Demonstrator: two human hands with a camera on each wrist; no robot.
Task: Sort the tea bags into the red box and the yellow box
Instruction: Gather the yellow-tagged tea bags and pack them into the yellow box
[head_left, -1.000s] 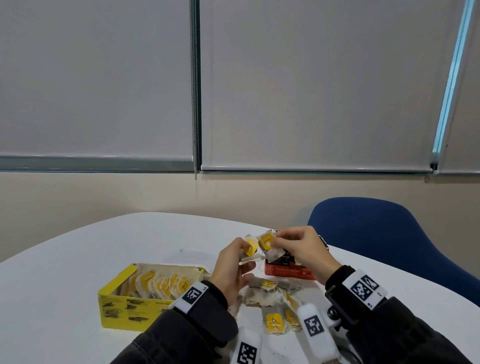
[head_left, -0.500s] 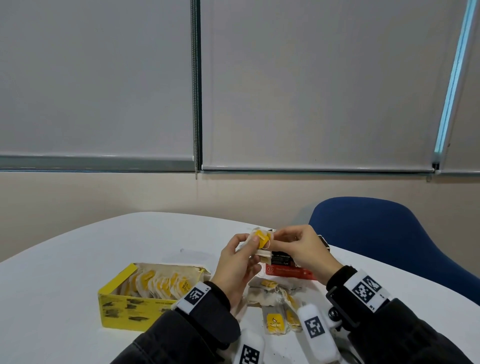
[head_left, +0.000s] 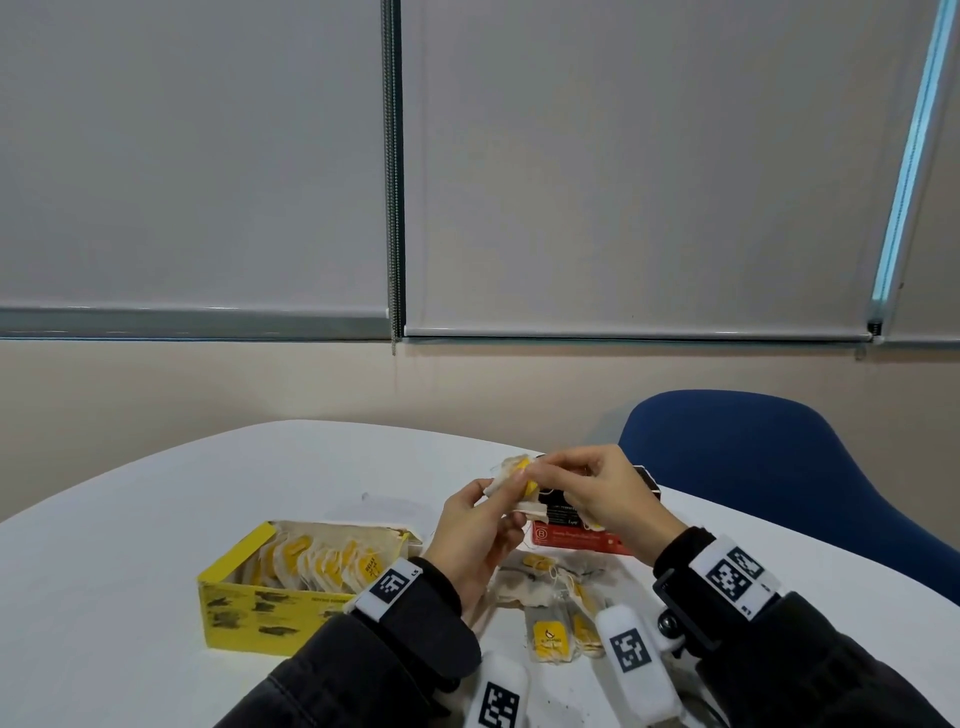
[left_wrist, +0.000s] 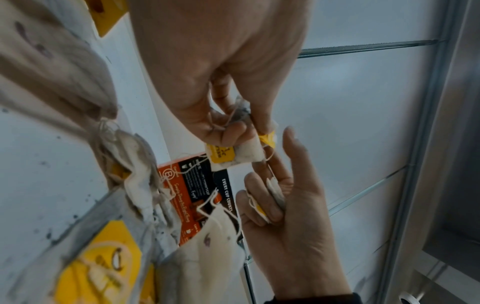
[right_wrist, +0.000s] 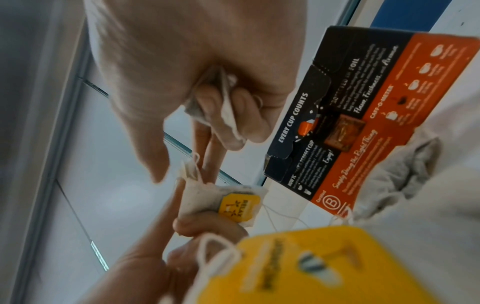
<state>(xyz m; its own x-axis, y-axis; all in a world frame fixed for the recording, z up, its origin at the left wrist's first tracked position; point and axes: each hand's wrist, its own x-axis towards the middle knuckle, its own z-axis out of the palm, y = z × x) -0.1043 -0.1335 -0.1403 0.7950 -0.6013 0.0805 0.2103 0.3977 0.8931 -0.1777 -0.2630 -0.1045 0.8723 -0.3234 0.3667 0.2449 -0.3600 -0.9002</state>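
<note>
Room: drawn grey blinds (head_left: 623, 166) and a blue chair (head_left: 779, 467) stand behind a white tabletop (head_left: 130, 571).
Boxes: the yellow box (head_left: 244, 613) sits at the left, open and lined with yellow-tagged bags; the red box (head_left: 576, 538) lies just behind the hands, partly hidden.
Loose pile: more tea bags (head_left: 550, 608) lie on the tabletop between the two wrists, strings crossing.
Left hand: the left hand (head_left: 475, 530) is raised above the pile, its fingers (right_wrist: 207, 223) curled round a yellow-tagged tea bag (right_wrist: 228, 203).
Right hand: the right hand (head_left: 597, 493) meets it, fingers (left_wrist: 226, 133) pinching another yellow-tagged bag (left_wrist: 233, 154) whose string runs across to the left hand's bag.
Step in hand: judged to be freeing two bags tangled by their strings before either goes to a box.
Doing it well: hold each bag by its paper body, not the tag; ease the loop off slowly, since a hard tug could tear the paper or pull the tag off; keep both clear of the pile below so no further string catches.
Against a second ago: the hands have closed together, the two yellow tags now overlap, and both have drifted slightly right, over the red box.
</note>
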